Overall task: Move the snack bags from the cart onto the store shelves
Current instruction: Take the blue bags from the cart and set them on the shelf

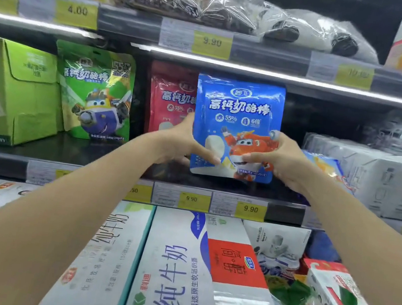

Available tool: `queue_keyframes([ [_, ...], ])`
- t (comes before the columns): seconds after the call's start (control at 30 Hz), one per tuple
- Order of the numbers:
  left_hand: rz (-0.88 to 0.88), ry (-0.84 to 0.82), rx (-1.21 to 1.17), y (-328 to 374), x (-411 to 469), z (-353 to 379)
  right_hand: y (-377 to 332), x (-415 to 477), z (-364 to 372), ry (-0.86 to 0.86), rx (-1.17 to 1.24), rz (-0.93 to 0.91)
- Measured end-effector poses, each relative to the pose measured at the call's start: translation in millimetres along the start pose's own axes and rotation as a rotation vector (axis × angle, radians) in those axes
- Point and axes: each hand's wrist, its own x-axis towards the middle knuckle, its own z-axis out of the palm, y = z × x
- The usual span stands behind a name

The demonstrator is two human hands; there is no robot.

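Blue glossy snack bag (237,121), likely light, soft and slippery, stands upright on the middle shelf (103,173) beside a red bag (170,95), left hand (183,142) and right hand (282,159) gripping its lower side edges with curled fingers.

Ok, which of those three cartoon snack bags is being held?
The blue bag, gripped at its sides by left hand and right hand. The green bag stands apart, untouched; the red bag is partly hidden behind the blue.
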Motion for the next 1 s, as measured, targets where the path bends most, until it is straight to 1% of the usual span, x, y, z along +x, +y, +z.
queue_keyframes([
  [0.1, 0.127, 0.143, 0.154, -4, 10, 11, 5, 6, 0, 0.050, -0.110, -0.037],
  [0.2, 0.130, 0.218, 0.205, -13, 29, 15, 10, 13, 1, 0.095, -0.149, -0.022],
  [0.4, 0.128, 0.248, 0.204, -22, 58, 27, 15, 43, -1, 0.200, -0.144, 0.101],
  [0.57, 0.117, 0.246, 0.177, -23, 68, 30, 25, 55, -2, 0.215, -0.132, 0.117],
  [0.7, 0.014, 0.259, 0.139, -21, 59, 30, 32, 55, 2, 0.232, -0.102, 0.200],
  [0.8, -0.110, 0.303, 0.148, -7, 43, 30, 25, 44, 8, 0.242, -0.157, 0.317],
  [0.87, -0.181, 0.348, 0.187, 9, 23, 29, 8, 26, 19, 0.247, -0.227, 0.369],
  [0.93, -0.219, 0.374, 0.297, 30, -2, 22, -16, 3, 34, 0.230, -0.405, 0.388],
  [1.0, -0.264, 0.373, 0.500, 53, -33, 11, -46, -24, 53, 0.113, -0.640, 0.359],
])
